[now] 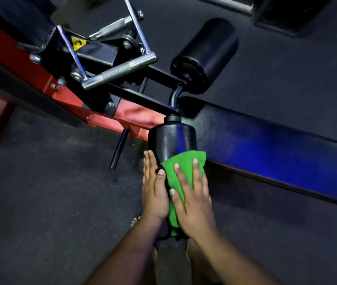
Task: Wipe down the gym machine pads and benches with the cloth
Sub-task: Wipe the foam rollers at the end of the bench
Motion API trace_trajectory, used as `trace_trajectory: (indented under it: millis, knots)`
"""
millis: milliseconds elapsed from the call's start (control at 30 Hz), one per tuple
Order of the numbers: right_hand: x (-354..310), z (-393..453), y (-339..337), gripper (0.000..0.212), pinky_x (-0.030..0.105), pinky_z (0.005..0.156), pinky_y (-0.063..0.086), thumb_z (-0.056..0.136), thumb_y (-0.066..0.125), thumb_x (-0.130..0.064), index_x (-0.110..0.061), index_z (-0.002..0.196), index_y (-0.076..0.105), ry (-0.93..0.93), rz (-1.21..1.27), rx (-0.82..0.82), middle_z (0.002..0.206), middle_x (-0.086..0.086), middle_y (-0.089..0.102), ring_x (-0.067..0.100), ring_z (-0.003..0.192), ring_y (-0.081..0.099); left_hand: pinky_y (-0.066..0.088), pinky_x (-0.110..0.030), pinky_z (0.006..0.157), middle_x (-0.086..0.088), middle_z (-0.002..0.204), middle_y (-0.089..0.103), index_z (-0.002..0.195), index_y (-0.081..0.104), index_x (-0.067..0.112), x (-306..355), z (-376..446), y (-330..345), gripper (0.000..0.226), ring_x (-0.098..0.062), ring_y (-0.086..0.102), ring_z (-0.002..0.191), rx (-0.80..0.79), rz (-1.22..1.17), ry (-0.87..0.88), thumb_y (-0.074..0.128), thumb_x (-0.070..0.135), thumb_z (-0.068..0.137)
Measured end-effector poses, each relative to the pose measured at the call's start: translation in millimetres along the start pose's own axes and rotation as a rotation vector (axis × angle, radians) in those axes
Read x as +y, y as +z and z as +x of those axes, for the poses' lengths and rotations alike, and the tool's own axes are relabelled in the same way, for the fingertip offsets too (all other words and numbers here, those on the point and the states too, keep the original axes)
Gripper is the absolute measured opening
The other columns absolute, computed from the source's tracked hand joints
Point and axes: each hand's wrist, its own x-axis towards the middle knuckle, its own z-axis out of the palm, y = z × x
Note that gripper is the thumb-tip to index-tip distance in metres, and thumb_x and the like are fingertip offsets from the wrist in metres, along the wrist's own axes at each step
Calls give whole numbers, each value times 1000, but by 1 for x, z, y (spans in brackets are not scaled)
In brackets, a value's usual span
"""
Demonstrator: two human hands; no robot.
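A black roller pad (169,140) points toward me at the middle of the view. A green cloth (184,167) is draped over its near end. My right hand (192,200) presses flat on the cloth with spread, straight fingers. My left hand (154,190) lies flat along the left side of the same pad, its thumb touching the cloth's edge. A second black roller pad (206,54) sits farther back on the same arm. A long dark bench pad (276,147) runs to the right.
A red machine frame (64,93) crosses the left side, with a chrome handle (120,70) above it. A short black peg (119,149) sticks out to the left of the near roller. Dark rubber floor (50,202) surrounds everything; my bare foot (135,221) shows below.
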Motion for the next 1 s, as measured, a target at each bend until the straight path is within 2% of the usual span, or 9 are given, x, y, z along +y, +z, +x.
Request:
trace_trajectory:
  millis: [233,367,433,533,633,733,867,933,1000]
  knots:
    - [-11,109,-10,66,66,116,26,96,35,-69,-62,152,2,68,98,86,169,-13,-17,33,157,-3,0,-24,125,15,168,-1,155,2,34,2,-4,2,69,0,-3,155,-17,119,23,15,60,93]
    - [11,30,8,62,55,120,28,96,30,-64,-63,152,4,-16,203,128,170,-12,-14,24,157,6,4,-29,127,12,169,4,160,9,26,6,-3,3,73,0,1,155,44,122,33,16,58,94]
    - [22,2,18,62,45,125,20,97,32,-63,-65,151,3,-8,288,104,171,-8,-10,13,157,2,5,-29,127,12,169,5,161,10,25,6,-3,4,73,0,1,155,51,145,24,16,57,95]
    - [25,63,16,69,33,127,11,96,33,-64,-48,159,11,87,427,129,172,-1,5,5,155,0,4,-23,126,12,169,4,161,9,25,5,-7,4,73,-2,2,156,67,207,51,16,58,96]
    - [25,132,-3,68,35,128,10,99,41,-50,-28,161,23,153,600,148,168,-1,22,10,156,12,1,-11,119,13,168,3,162,9,25,9,-8,7,76,-1,2,155,80,266,64,17,60,96]
    - [45,87,12,65,37,129,9,100,45,-47,-29,159,24,91,692,100,168,-6,22,6,155,14,2,-13,118,14,168,3,162,10,25,13,-8,8,77,-2,3,156,108,302,79,18,61,96]
    - [58,13,30,63,40,128,18,92,45,-64,-43,151,34,226,859,10,161,-14,35,-2,149,27,4,-19,118,15,170,2,163,8,29,16,-9,10,76,-1,2,155,106,326,57,17,63,96]
    - [52,51,18,68,30,127,17,96,46,-63,-34,157,34,251,870,26,161,-14,36,0,149,29,5,-18,120,11,170,3,163,9,26,13,-10,10,76,-2,2,156,110,343,80,18,62,97]
    - [42,105,-4,61,7,110,16,105,44,-51,-23,158,33,290,853,3,153,-16,37,0,145,29,2,-13,119,9,171,5,163,10,24,8,-9,10,77,-2,3,156,116,350,99,19,62,97]
